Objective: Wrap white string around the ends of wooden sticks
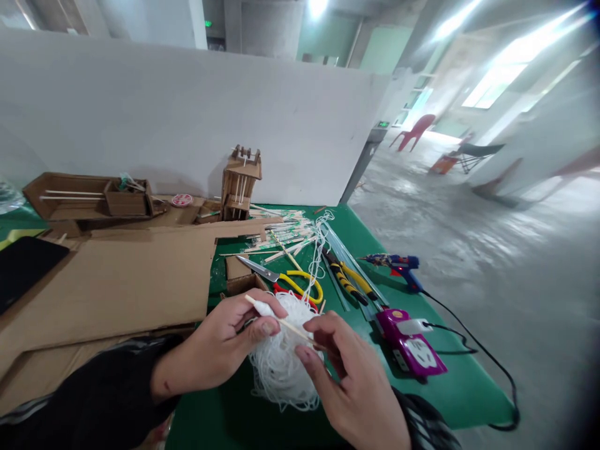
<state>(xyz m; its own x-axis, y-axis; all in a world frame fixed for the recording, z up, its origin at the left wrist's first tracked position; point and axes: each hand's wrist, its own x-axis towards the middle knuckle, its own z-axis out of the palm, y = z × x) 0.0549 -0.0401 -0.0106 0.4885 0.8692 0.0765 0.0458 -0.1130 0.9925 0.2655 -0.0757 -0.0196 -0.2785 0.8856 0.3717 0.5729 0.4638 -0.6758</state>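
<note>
My left hand (232,340) pinches a thin wooden stick (281,321) near its far end, where white string is wound around it. The near end of the same stick sits between the thumb and fingers of my right hand (349,381). Both hands hover over a loose tangle of white string (281,369) lying on the green table (450,387). A strand of that string runs up past the scissors towards the back.
Yellow-handled scissors (293,282), yellow-black pliers (349,281), a blue glue gun (398,265) and a purple power strip (412,347) with a black cable lie to the right. Cardboard sheets (107,281), a small cardboard tower (240,184) and several sticks (281,240) lie behind.
</note>
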